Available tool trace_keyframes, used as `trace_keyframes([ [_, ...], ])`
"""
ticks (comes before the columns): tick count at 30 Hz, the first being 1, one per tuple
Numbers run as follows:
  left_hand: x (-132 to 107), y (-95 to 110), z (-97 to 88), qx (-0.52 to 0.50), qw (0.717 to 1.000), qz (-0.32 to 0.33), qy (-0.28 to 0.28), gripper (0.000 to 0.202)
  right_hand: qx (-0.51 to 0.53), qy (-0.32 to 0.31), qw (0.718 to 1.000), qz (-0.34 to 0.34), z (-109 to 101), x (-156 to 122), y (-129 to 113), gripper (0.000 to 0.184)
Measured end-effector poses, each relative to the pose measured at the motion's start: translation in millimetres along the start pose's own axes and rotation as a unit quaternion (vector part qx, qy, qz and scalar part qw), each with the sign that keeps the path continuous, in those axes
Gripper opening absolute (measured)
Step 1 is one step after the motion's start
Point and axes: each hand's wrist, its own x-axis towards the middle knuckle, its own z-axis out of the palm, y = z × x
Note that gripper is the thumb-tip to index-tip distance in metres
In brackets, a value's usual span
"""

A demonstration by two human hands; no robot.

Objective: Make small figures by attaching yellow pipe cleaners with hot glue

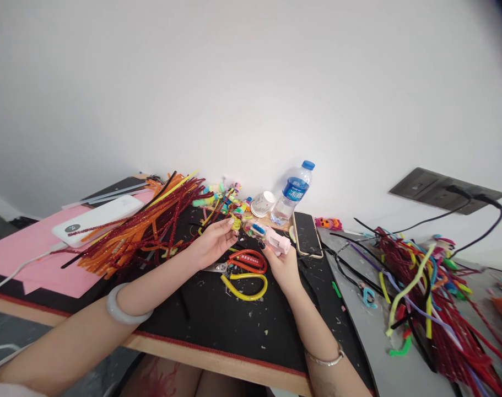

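My left hand (215,242) pinches a small yellow pipe-cleaner piece (236,221) between thumb and fingertips. My right hand (284,267) is closed round a small pale pink tool that looks like a hot glue gun (279,241). Its front end points left toward the yellow piece; whether the two touch I cannot tell. Below and between my hands lie scissors with a red handle (247,260) and a yellow handle loop (246,288); my left hand partly covers their blades.
Orange and dark red pipe cleaners (151,226) lie at left over pink paper (11,242) and a white power bank (104,219). A paper cup (263,204), water bottle (291,194) and phone (307,234) stand or lie behind. More pipe cleaners (444,325) fill the right, below wall sockets (424,186).
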Motion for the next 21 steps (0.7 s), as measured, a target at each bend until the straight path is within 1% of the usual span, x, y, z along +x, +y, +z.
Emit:
trace_keyframes([
  [4,-0.2,0.0,1.2,0.018,1.000,0.005,-0.006,0.004,0.012,0.000,1.000,-0.001,0.5,-0.4,1.0,0.028],
  [10,0.2,-0.7,1.5,0.039,0.999,0.009,-0.012,0.007,0.019,-0.005,1.000,-0.007,0.8,-0.9,-0.5,0.026],
  [14,0.7,-1.8,0.1,0.037,0.999,0.005,-0.011,0.007,0.031,0.003,0.999,-0.017,2.0,-1.5,0.9,0.024],
  [18,0.3,-0.2,0.9,0.014,1.000,0.003,-0.004,0.002,0.040,0.051,0.998,-0.018,1.2,-0.7,1.6,0.023],
  [21,-0.8,2.0,3.1,-0.002,1.000,0.000,0.014,0.002,0.020,0.091,0.996,-0.007,-1.7,0.9,1.5,0.026],
])
